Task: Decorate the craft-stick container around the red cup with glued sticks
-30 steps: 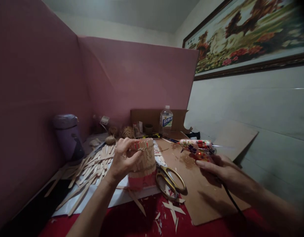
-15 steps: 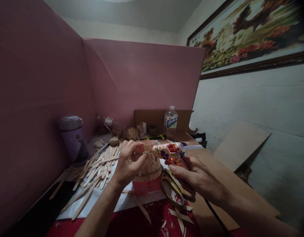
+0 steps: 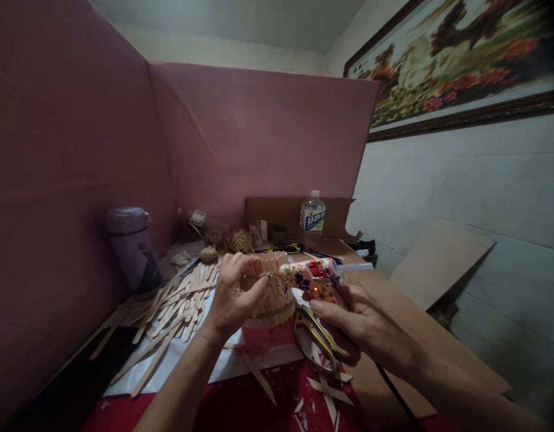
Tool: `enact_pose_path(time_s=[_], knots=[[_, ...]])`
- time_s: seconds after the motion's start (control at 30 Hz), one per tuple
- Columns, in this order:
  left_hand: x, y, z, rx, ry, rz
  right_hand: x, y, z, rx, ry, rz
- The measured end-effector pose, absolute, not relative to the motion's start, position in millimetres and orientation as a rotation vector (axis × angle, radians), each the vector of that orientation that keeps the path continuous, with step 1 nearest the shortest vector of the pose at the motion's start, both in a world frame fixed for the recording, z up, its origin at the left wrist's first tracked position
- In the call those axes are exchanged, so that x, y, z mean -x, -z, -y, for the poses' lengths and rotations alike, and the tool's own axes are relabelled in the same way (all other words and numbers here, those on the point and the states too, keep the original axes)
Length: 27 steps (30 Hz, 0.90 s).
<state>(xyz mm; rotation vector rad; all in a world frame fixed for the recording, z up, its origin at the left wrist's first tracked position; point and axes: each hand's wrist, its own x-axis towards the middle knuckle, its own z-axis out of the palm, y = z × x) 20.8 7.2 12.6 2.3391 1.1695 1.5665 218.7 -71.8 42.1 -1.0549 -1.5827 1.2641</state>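
Note:
A round container [image 3: 272,300] faced with upright wooden craft sticks stands on a red base, with a twine band around its lower part. At its rim, my left hand [image 3: 236,288] has thumb and fingers closed on the upper edge, where a short piece of twine [image 3: 268,275] shows. My right hand [image 3: 349,312] grips a flower-patterned hot glue gun [image 3: 310,279]. The gun's nozzle points left and touches or nearly touches the rim near my left fingertips; a red light glows on it. A clear glue stick [image 3: 358,266] sticks out of its back.
Scissors [image 3: 315,342] lie below the glue gun. Many loose craft sticks [image 3: 182,306] spread on the left, and cut pieces [image 3: 328,390] lie in front. Behind are twine balls [image 3: 241,240], a yellow-black cutter [image 3: 283,248], a plastic bottle [image 3: 312,219] and a purple cylinder [image 3: 133,252].
The camera view has shifted slightly. Both hands keep their places at the container's rim, and the glue gun has moved at most a little to the right.

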Motion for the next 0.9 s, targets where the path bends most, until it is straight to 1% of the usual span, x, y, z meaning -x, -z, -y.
enact_pose_path(time_s=[0.5, 0.73, 0.9], knots=[[-23.6, -10.2, -9.2, -2.33, -1.609, -1.227, -222.6, -40.0, 75.0, 1.05, -1.22, 1.584], [-21.3, -9.5, -8.2, -2.376, -1.533, -1.189, -224.3, -34.3, 74.9, 1.134, -1.056, 1.685], [-20.8, -8.4, -8.9, -2.379, -1.485, -1.162, -224.5, -34.7, 75.8, 1.15, -1.079, 1.69]])
